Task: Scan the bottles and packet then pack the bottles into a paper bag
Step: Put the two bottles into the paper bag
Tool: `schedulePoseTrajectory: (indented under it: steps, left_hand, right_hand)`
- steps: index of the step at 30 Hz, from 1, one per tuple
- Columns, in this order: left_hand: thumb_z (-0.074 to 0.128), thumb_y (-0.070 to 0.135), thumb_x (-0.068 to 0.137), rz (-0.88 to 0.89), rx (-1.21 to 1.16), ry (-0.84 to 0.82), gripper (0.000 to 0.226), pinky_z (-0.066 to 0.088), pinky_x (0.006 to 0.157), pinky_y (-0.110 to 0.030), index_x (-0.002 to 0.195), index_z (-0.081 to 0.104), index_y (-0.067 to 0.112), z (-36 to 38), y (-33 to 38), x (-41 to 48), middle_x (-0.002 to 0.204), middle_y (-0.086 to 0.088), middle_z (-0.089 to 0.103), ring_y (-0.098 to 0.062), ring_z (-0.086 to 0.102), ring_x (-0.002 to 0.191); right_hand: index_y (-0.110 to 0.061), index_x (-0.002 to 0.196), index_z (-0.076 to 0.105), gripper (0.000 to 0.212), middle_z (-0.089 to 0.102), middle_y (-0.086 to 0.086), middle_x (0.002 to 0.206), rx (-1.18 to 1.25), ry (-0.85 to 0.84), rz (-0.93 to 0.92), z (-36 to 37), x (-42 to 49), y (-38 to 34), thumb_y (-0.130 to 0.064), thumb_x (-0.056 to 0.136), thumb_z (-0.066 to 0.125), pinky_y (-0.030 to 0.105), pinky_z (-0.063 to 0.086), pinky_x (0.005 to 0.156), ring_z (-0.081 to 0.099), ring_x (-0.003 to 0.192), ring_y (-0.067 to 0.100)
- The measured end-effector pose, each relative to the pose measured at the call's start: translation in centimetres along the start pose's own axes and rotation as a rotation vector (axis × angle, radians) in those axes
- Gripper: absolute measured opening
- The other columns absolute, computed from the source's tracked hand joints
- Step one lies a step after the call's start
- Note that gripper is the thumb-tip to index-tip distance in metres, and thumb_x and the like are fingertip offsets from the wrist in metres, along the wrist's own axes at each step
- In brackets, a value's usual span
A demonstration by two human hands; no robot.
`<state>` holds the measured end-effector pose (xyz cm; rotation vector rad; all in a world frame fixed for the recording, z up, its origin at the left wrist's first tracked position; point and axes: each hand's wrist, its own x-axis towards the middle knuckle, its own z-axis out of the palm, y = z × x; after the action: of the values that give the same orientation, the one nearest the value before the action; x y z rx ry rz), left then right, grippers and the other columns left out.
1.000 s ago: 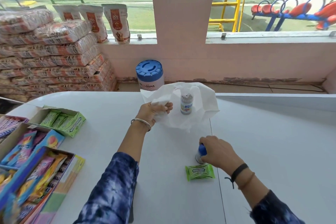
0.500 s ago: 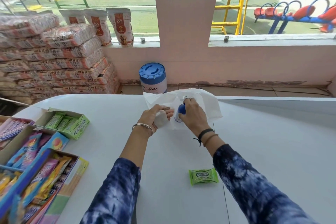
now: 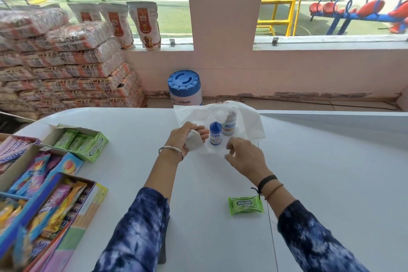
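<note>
A white paper bag [image 3: 245, 119] lies open on the grey table [image 3: 331, 172]. Two small bottles stand upright inside its mouth: one with a blue cap [image 3: 215, 133] in front, and one with a grey cap [image 3: 229, 125] just behind it to the right. My left hand [image 3: 187, 138] is closed on the bag's left edge. My right hand [image 3: 245, 157] hovers just in front of the bag with fingers apart, holding nothing. A green gum packet [image 3: 245, 205] lies on the table near my right forearm.
An open green gum box [image 3: 81, 141] and cardboard boxes of candy [image 3: 37, 196] sit along the table's left side. A white tub with a blue lid [image 3: 185, 88] stands beyond the far edge. Stacked sacks [image 3: 61, 68] fill the left background.
My right hand carried the blue-capped bottle from the table into the bag, let go of it and pulled back a little. My left hand kept its hold on the bag.
</note>
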<state>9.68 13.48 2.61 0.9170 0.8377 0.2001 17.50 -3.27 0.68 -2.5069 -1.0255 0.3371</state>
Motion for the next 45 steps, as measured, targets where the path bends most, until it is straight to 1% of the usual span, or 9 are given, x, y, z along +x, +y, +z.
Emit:
schedulePoseTrajectory:
  steps: [4,10,17,27,30,33,38,42,45]
  left_hand:
    - [0.052,0.013,0.085,0.034,0.017,0.015,0.017,0.059,0.056,-0.023,0.083,0.064,0.001,0.0,-0.6,-0.7,0.064,-0.009,0.075,-0.017,0.071,0.056]
    - [0.056,0.013,0.082,0.067,-0.012,0.060,0.017,0.057,0.051,-0.022,0.083,0.065,-0.002,0.5,-1.4,-1.4,0.065,-0.012,0.074,-0.019,0.071,0.054]
    - [0.055,0.011,0.083,0.100,-0.006,0.125,0.017,0.057,0.048,-0.020,0.076,0.064,-0.001,0.5,-1.7,-1.9,0.052,-0.007,0.072,-0.016,0.068,0.046]
    - [0.059,0.017,0.077,0.137,0.028,0.184,0.019,0.058,0.076,-0.031,0.070,0.070,0.002,-0.3,-2.4,-1.2,0.059,-0.008,0.074,-0.024,0.068,0.060]
    - [0.058,0.017,0.079,0.134,0.079,0.172,0.019,0.058,0.065,-0.025,0.072,0.069,0.003,-0.1,-2.2,-1.1,0.057,-0.007,0.074,-0.020,0.070,0.058]
    - [0.059,0.017,0.079,0.139,0.122,0.181,0.018,0.058,0.066,-0.026,0.072,0.068,0.003,0.1,-1.9,-1.4,0.056,-0.005,0.074,-0.022,0.069,0.062]
    - [0.056,0.024,0.081,0.153,0.303,0.206,0.020,0.055,0.069,-0.025,0.072,0.067,0.010,1.2,-1.4,-2.0,0.063,-0.006,0.073,-0.024,0.068,0.070]
    - [0.059,0.029,0.083,0.126,0.633,0.223,0.034,0.046,0.077,-0.031,0.098,0.066,-0.001,2.7,1.6,-2.2,0.100,-0.013,0.071,-0.028,0.059,0.085]
    - [0.063,0.024,0.085,0.250,0.614,0.131,0.034,0.058,0.072,-0.035,0.104,0.059,-0.004,5.0,8.2,-3.9,0.085,-0.013,0.072,-0.023,0.068,0.070]
  right_hand:
    - [-0.012,0.117,0.050,0.057,0.047,0.010,0.124,-0.350,-0.568,0.113,1.1,-4.9,3.4,-0.038,0.072,0.073,0.040,0.040,0.095,0.039,0.122,0.030]
    - [-0.021,0.084,0.050,0.024,0.059,0.006,0.103,-0.240,-0.561,0.133,1.2,-5.7,4.0,-0.034,0.077,0.069,0.032,0.041,0.073,0.053,0.089,0.023]
    - [-0.014,0.079,0.055,0.015,0.068,0.009,0.085,0.427,0.122,0.136,-1.2,-1.5,-0.1,-0.024,0.083,0.066,0.033,0.051,0.060,0.058,0.064,0.024]
    - [-0.002,0.102,0.059,0.017,0.065,0.020,0.102,0.282,0.076,0.037,4.1,2.8,-3.7,-0.009,0.090,0.049,0.035,0.048,0.074,0.059,0.086,0.031]
    - [-0.009,0.096,0.060,0.011,0.065,0.012,0.092,0.347,0.517,-0.007,2.6,1.2,-2.4,-0.016,0.088,0.056,0.032,0.048,0.064,0.060,0.080,0.028]
    - [-0.009,0.114,0.051,0.036,0.055,0.013,0.111,0.389,0.813,0.200,0.6,1.6,0.5,-0.025,0.084,0.061,0.040,0.040,0.091,0.050,0.104,0.028]
    - [-0.003,0.081,0.056,0.024,0.058,0.014,0.086,0.492,0.208,0.339,-1.8,3.4,3.4,-0.027,0.084,0.059,0.032,0.043,0.064,0.055,0.085,0.033]
    - [-0.011,0.056,0.046,0.031,0.045,0.009,0.062,0.598,0.239,0.209,-5.2,5.5,0.0,-0.018,0.081,0.063,0.027,0.032,0.056,0.043,0.063,0.020]
    - [-0.017,0.046,0.039,0.042,0.035,0.003,0.053,0.730,0.238,0.134,-10.6,7.4,-3.6,-0.013,0.080,0.064,0.028,0.033,0.050,0.038,0.054,0.017]
